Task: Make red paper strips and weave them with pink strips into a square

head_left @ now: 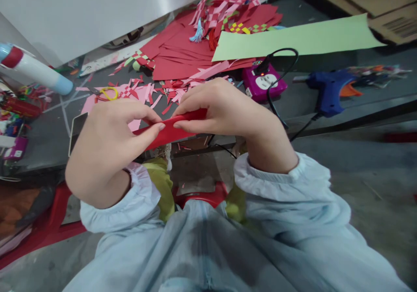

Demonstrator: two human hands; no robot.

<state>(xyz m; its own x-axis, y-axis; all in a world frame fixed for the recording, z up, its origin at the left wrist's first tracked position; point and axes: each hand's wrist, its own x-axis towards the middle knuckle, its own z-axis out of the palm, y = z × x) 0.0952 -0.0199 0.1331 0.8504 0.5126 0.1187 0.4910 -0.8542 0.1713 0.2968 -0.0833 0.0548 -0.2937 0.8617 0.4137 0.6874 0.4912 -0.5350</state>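
Observation:
A folded strip of red paper (169, 132) is held between both hands just above the near edge of a low grey table (358, 96). My left hand (109, 146) pinches its left end with thumb and fingers closed. My right hand (221, 109) grips the right end, thumb pressed along the fold. Both wrists wear pale blue sleeves.
Red and pink paper sheets and scraps (176, 57) cover the table's middle, with woven strips (228, 5) behind. A green sheet (293, 40), a purple power socket (263, 83) with black cable, a blue glue gun (329, 90), yellow-handled scissors (109, 93) and a phone (76, 129) lie around.

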